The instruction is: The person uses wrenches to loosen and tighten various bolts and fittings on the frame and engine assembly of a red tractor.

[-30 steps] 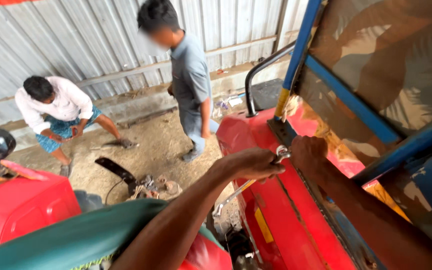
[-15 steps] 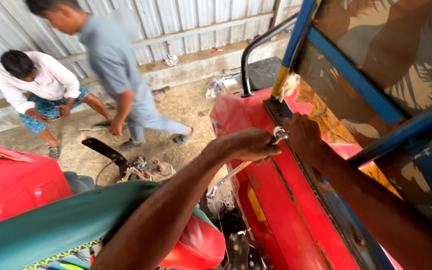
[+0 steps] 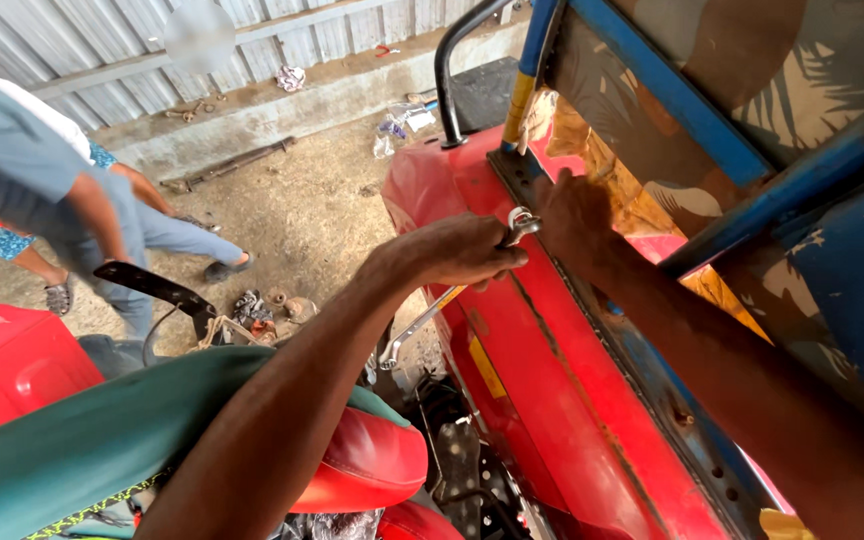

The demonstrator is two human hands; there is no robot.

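Note:
My left hand [image 3: 460,250] is closed around a long silver wrench [image 3: 430,316] whose ring end [image 3: 520,223] sits on a bolt at the edge of the red tractor mudguard [image 3: 542,360]. The wrench handle slopes down to the left below my fist. My right hand [image 3: 574,216] presses against the dark metal frame strip [image 3: 592,300] just right of the wrench head, fingers flat on it. Whether it grips anything is hidden.
A blue canopy frame [image 3: 752,160] with a patterned panel rises on the right. A black grab rail [image 3: 444,75] stands at the mudguard's far end. A red seat [image 3: 367,465] lies below. Two people [image 3: 42,190] are on the dirt floor at left, by a corrugated wall [image 3: 102,40].
The standing person has walked from the middle to the left edge of view. My hands stay on the wrench and frame; my view has shifted slightly.

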